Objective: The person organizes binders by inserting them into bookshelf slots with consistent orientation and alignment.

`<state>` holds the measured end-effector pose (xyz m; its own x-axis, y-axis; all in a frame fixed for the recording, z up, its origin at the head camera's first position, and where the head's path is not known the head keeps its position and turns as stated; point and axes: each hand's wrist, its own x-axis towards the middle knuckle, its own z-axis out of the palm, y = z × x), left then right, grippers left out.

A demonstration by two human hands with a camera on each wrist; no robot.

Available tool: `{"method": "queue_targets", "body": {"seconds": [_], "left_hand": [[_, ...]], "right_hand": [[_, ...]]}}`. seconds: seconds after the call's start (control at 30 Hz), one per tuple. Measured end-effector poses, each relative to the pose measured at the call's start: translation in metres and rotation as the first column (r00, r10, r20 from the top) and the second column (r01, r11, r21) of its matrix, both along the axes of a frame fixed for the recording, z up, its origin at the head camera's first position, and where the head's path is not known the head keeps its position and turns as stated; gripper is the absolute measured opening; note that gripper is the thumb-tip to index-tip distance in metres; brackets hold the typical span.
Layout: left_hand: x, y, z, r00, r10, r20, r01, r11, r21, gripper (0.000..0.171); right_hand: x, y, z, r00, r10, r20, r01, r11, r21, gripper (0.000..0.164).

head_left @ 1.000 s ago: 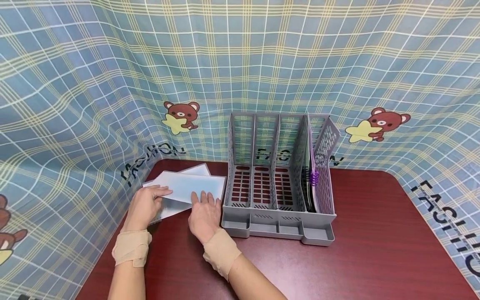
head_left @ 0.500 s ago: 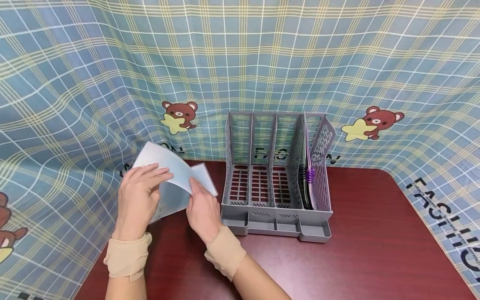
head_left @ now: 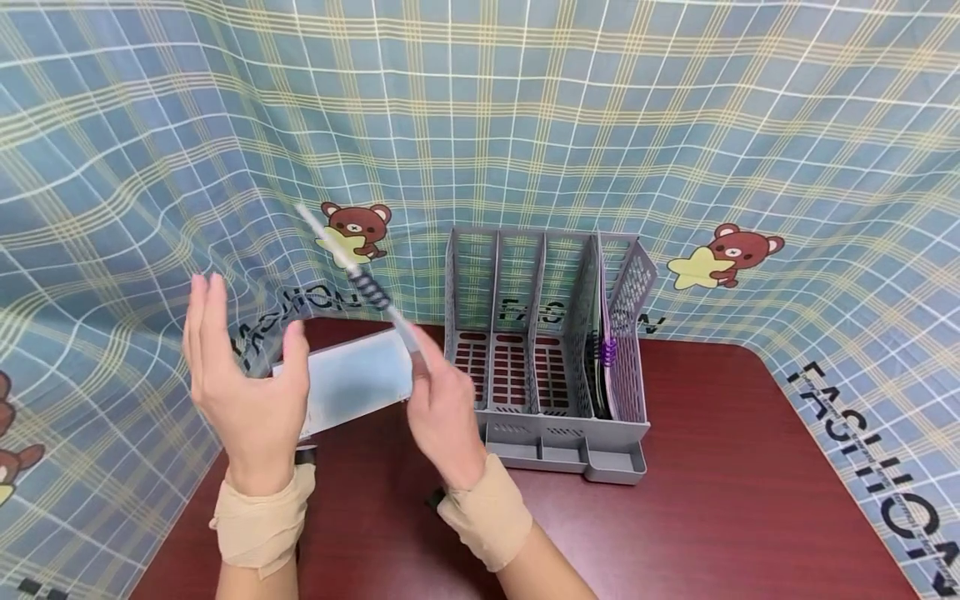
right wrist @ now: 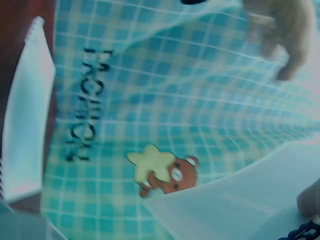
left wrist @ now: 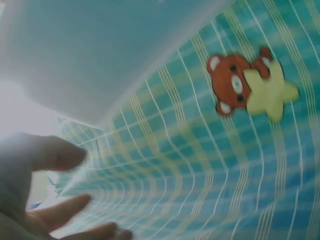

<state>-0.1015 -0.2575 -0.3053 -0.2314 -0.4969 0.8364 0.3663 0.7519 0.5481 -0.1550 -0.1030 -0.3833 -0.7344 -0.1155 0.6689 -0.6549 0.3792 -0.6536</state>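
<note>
My right hand (head_left: 450, 417) grips a spiral-bound notebook (head_left: 400, 319) by its lower end, thumb on one side. In the head view the notebook is raised off the table, tilted and seen nearly edge-on, its dark coil midway along. Its pale cover (left wrist: 110, 55) fills the upper left of the left wrist view. The left hand (head_left: 251, 408) is raised to the left of it, palm up, fingers extended and holding nothing. Below, a second notebook (head_left: 356, 379) with a pale cover lies flat on the table between the hands; its coil shows in the right wrist view.
A grey desktop file organizer (head_left: 566, 429) stands right of the hands, with upright slots and small front trays. Its rightmost slots hold a purple-coiled notebook (head_left: 609, 354) and dark-coiled ones. Plaid curtain (head_left: 480, 125) walls the dark red table (head_left: 712, 500) at the back and sides.
One notebook has been lifted off the pile and turned edge-on in the right hand. The left hand has come off it and opened, moving left. The second notebook is now uncovered.
</note>
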Motion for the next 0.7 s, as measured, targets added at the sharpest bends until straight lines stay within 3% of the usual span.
{"method": "queue_targets", "body": {"seconds": [0.07,0.13,0.23,0.37,0.5,0.6,0.63,0.7], "left_hand": [[-0.005,-0.004,-0.010,0.994,0.001,0.110,-0.005,0.999,0.038,0.057],[-0.013,-0.007,-0.021,0.971,-0.034,0.238,0.017,0.997,0.075,0.056],[-0.031,-0.005,-0.032,0.902,-0.137,0.410,0.113,0.990,0.081,0.059],[-0.059,0.010,-0.040,0.772,-0.271,0.575,0.242,0.962,0.128,0.066],[-0.079,0.029,-0.055,0.656,-0.336,0.676,0.318,0.935,0.156,0.071],[-0.090,0.043,-0.069,0.600,-0.339,0.725,0.351,0.925,0.142,0.073],[-0.094,0.048,-0.074,0.588,-0.337,0.735,0.359,0.923,0.136,0.073],[-0.099,0.055,-0.083,0.580,-0.321,0.749,0.365,0.924,0.114,0.073]], "right_hand": [[0.003,0.012,0.007,0.998,-0.028,-0.054,0.025,0.998,-0.062,0.040],[0.005,0.025,0.014,0.993,-0.054,-0.109,0.041,0.991,-0.124,0.041],[0.001,0.046,0.023,0.979,-0.112,-0.171,0.076,0.977,-0.200,0.041],[-0.011,0.074,0.026,0.946,-0.267,-0.186,0.211,0.939,-0.273,0.029],[-0.022,0.095,0.015,0.905,-0.391,-0.168,0.335,0.898,-0.286,0.025],[-0.029,0.104,0.003,0.893,-0.428,-0.140,0.381,0.884,-0.270,0.028],[-0.032,0.106,-0.001,0.891,-0.436,-0.124,0.395,0.881,-0.259,0.029],[-0.036,0.108,-0.008,0.891,-0.444,-0.098,0.415,0.882,-0.225,0.034]]}}
